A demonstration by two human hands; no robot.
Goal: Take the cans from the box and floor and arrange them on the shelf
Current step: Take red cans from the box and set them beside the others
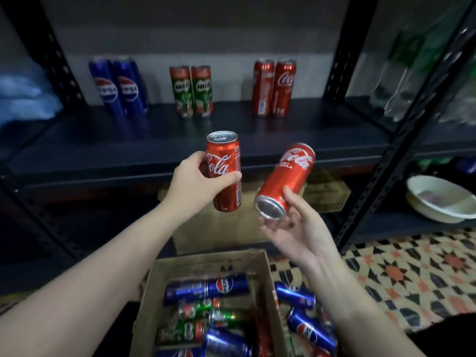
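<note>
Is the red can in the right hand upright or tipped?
Tipped: the red can in the right hand leans, silver base toward the camera.

Your left hand hides the middle of its red can. The cardboard box is cut by the bottom edge. Right of the box, the bottles are too blurred to read.

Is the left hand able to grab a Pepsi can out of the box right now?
Probably not yet. The left hand already grips a Coca-Cola can, raised near the shelf, so it isn't free. The Pepsi can lies uncovered in the box.
</note>
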